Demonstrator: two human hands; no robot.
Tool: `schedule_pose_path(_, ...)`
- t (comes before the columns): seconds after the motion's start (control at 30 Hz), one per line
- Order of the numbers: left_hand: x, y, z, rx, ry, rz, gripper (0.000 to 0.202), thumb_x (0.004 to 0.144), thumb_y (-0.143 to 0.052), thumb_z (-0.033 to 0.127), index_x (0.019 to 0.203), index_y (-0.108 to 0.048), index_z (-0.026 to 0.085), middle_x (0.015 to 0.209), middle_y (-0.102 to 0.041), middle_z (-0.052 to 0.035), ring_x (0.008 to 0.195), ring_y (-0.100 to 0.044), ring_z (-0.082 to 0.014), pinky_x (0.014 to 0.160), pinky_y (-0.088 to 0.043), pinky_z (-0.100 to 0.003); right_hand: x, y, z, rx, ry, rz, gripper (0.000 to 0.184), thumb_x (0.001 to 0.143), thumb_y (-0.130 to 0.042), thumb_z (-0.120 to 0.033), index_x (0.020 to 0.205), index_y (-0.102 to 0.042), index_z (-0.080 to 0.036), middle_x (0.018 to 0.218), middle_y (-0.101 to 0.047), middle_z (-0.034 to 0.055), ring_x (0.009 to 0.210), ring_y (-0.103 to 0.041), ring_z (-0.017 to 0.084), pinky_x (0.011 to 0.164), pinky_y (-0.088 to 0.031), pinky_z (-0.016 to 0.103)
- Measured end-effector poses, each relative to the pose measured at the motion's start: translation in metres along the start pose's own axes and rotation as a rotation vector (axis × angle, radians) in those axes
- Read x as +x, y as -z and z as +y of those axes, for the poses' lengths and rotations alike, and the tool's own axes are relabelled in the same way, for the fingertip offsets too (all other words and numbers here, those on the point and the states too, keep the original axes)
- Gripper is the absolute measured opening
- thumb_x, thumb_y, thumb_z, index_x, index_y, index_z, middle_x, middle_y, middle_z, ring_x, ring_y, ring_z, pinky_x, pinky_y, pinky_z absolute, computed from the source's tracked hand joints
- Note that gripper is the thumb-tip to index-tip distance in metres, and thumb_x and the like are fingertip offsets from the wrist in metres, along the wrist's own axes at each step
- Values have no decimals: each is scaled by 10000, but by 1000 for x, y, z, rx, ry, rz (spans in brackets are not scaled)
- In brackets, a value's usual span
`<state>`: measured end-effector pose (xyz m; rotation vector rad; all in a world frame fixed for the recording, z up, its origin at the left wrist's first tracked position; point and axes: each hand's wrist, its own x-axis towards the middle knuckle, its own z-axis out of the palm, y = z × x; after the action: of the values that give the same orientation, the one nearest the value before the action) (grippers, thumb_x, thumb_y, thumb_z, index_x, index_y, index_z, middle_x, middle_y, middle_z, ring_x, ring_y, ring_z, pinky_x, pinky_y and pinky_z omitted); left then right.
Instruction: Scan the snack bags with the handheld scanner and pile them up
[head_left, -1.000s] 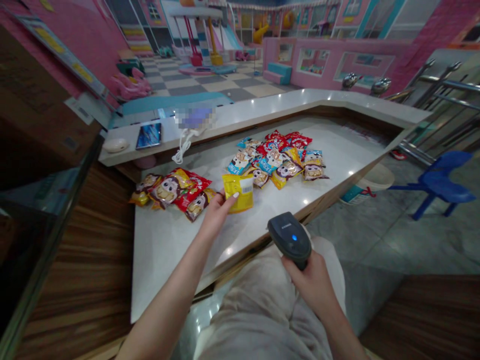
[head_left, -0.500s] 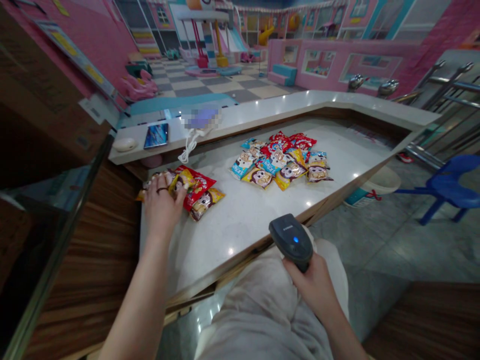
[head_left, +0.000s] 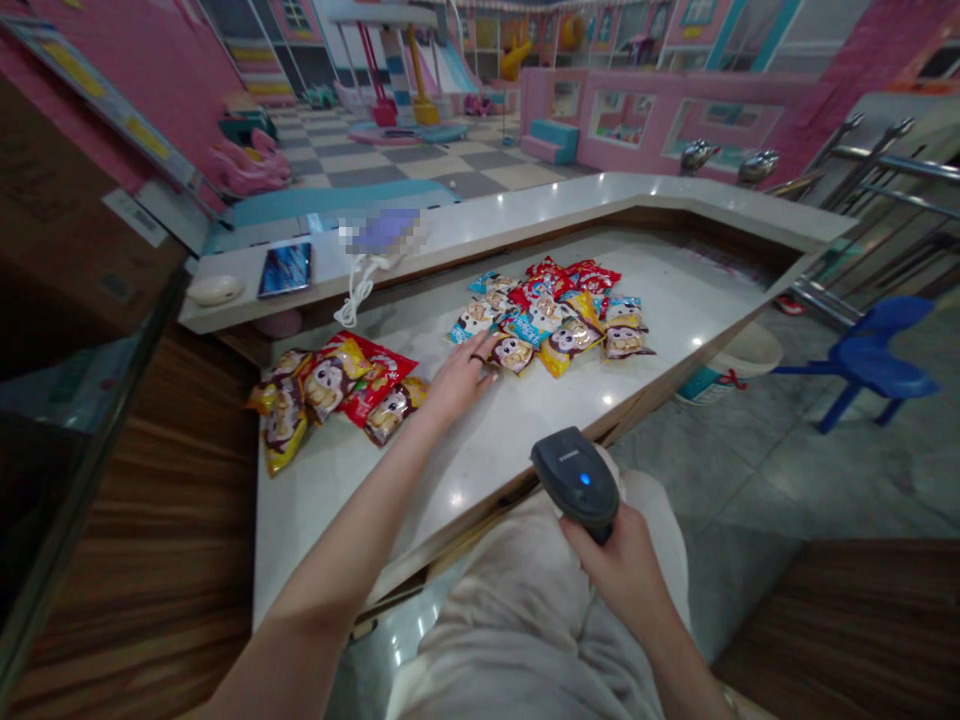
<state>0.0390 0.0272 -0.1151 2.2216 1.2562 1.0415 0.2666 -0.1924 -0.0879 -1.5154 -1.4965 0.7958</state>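
Note:
My left hand (head_left: 457, 378) stretches over the white counter (head_left: 510, 440) with fingers spread, its tips touching a yellow monkey-print snack packet (head_left: 514, 353) at the near edge of the right pile of snack packets (head_left: 551, 315). It holds nothing. A second pile of snack packets (head_left: 330, 385) lies to the left of that hand. My right hand (head_left: 619, 570) grips a dark handheld barcode scanner (head_left: 576, 478) with a blue light, held above my lap, in front of the counter's edge.
A raised white ledge (head_left: 525, 215) behind the counter carries a phone (head_left: 285, 270), a white mouse-like object (head_left: 214, 290) and a white cable (head_left: 352, 295). A dark cabinet stands at the left. A blue plastic chair (head_left: 874, 360) and a bucket (head_left: 731, 365) stand on the floor at the right.
A second ago my left hand held a yellow packet up. It laid it on the left pile, then swung right, empty, to the right pile. The scanner stayed put.

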Motion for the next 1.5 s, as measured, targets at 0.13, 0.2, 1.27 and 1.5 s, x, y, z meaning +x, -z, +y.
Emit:
schedule_pose_path(0.13, 25, -23, -15, -113, 34, -81, 593, 735, -707, 155, 1320, -623, 204, 1514, -489, -110, 1456, -367, -283, 1241, -127, -450, 0, 1, 2, -13, -13, 7, 143, 784, -624, -281, 754, -689, -157, 655, -707, 23, 620, -647, 207, 575, -489, 257)
schedule_pose_path(0.2, 29, -26, -15, -203, 57, -95, 489, 738, -710, 163, 1224, -689, 215, 1440, -571, -98, 1418, -426, -271, 1238, -153, -436, 0, 1, 3, -19, -15, 9, 143, 782, -626, -283, 741, -685, -159, 651, -702, 22, 620, -647, 208, 576, -486, 258)
schedule_pose_path(1.27, -54, -44, 48, -1381, 646, 195, 401, 744, -830, 311, 1064, -656, 143, 1104, -750, -104, 1107, -689, -249, 1046, -506, -425, 9, -8, -8, 23, 4, -28, 130, 769, -635, -231, 842, -711, -156, 751, -745, 36, 706, -682, 228, 639, -511, 257)
schedule_pose_path(1.5, -54, -51, 43, -1343, 680, 222, 462, 715, -844, 310, 1101, -651, 144, 1153, -737, -121, 1082, -697, -269, 1015, -514, -451, 8, -6, -9, -20, 20, -31, 125, 798, -617, -251, 810, -697, -156, 715, -725, 30, 675, -668, 220, 613, -491, 253)
